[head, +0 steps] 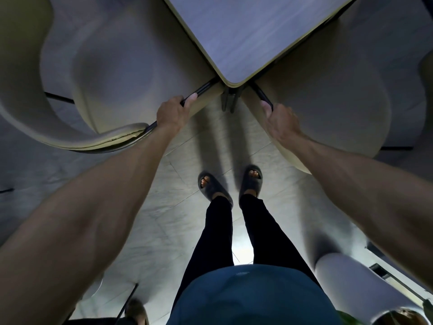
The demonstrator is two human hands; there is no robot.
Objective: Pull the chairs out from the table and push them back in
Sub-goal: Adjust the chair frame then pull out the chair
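I stand at the corner of a grey table [246, 31] with a pale rim. A cream chair [112, 73] sits to the left of that corner, its seat partly under the tabletop. My left hand [174, 112] grips the black frame bar along the chair's side edge. A second cream chair [328, 97] sits to the right of the corner. My right hand [280, 120] holds the black bar on that chair's edge. Both arms stretch forward and down.
The table's dark leg [230, 99] stands under the corner, between the two chairs. My feet in dark sandals [250, 179] stand on the pale tiled floor [187, 141]. A white rounded object [346, 273] lies at lower right.
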